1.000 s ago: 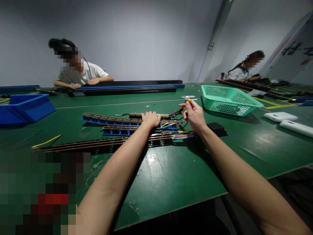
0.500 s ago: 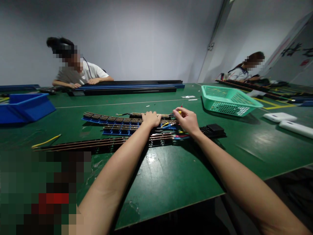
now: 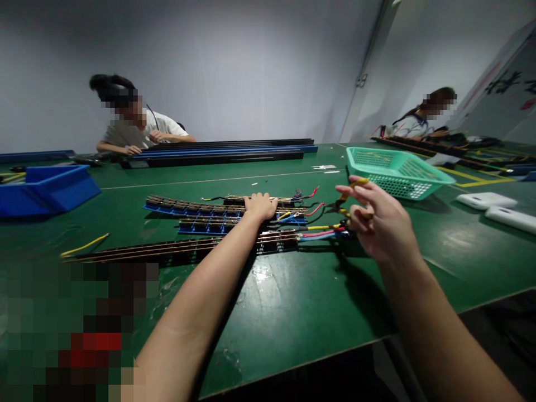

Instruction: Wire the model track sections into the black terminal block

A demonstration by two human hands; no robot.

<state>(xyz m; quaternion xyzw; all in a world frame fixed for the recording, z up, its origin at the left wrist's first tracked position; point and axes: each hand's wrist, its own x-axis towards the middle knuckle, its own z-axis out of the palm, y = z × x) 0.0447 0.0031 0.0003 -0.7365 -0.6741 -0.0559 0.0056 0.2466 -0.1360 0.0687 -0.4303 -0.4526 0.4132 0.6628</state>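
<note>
My left hand [image 3: 260, 206] lies palm down with fingers apart on the blue and black rail strips [image 3: 201, 209], which carry thin metal rods. My right hand [image 3: 377, 218] is raised to the right of the strips, its fingers around yellow-and-black pliers [image 3: 344, 201]. Red wires [image 3: 316, 210] stick out from the strips' right ends, near the tips of the pliers. Closer to me lies a long black rail [image 3: 167, 251] with copper-coloured rods; yellow, red and blue wires [image 3: 322, 233] leave its right end.
A blue bin [image 3: 54, 192] stands at the left, a green basket [image 3: 402, 173] at the back right. White cases [image 3: 486, 201] lie right of it. Long dark rails [image 3: 226, 153] lie before a person [image 3: 154, 125] across the table. Another person [image 3: 412, 124] sits back right.
My right hand has moved right, away from the strips' ends, and the pliers now show in it. The red wires are uncovered. My left hand stays in place.
</note>
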